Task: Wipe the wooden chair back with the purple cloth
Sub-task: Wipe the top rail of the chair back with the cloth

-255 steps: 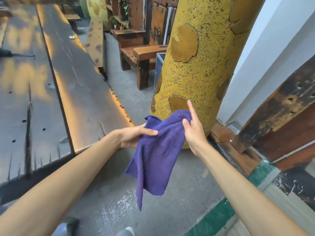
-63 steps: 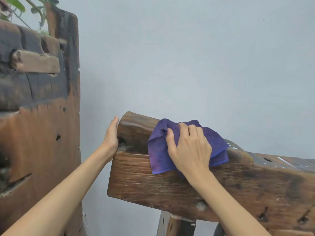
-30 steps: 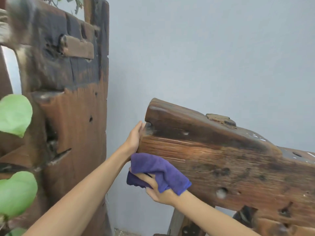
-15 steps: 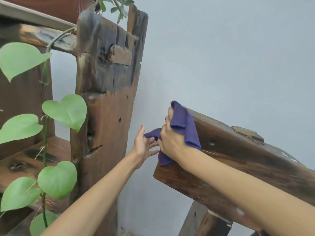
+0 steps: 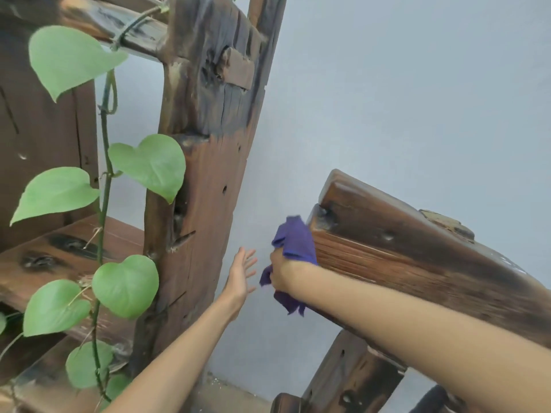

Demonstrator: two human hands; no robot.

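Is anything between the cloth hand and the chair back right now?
Nothing visible. The right hand presses the purple cloth against the end of the chair back; the left hand hangs open beside it, touching nothing.

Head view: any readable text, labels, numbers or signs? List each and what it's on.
None readable.
Chair back: bare weathered wood, only pale scuffs near its right end, no lettering.
Purple cloth, gripped in the right hand: no tag or print showing.
Wooden shelf post, vine leaves, grey wall: no markings.
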